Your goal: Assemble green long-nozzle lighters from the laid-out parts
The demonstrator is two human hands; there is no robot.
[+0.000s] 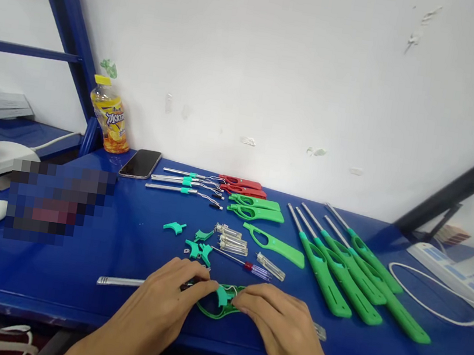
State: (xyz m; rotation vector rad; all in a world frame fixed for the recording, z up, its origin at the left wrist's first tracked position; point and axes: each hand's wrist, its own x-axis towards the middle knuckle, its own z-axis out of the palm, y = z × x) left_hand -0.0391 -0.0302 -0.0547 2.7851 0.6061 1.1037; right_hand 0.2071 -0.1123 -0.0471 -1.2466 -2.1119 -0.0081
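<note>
A green lighter casing [218, 314] lies at the table's front, with a teal trigger [222, 296] and thin wires in its loop. My left hand [175, 289] is closed on the casing's left end, thumb beside the trigger. A metal tube [120, 281] sticks out to the left from under this hand. My right hand [274, 318] pinches at the casing just right of the trigger; its fingertips hide what they touch. Past it, a clear fuel tank [320, 331] shows in part. Loose teal triggers [175, 227] and a screwdriver [257, 271] lie behind my hands.
Several assembled green lighters [338, 274] lie at right, near a power strip [456, 276]. Green casing halves [275, 245], red casing halves [242, 183], clear tanks [234, 244] and wired metal tubes [169, 188] are behind. A phone [140, 164] and a bottle [113, 119] are at back left.
</note>
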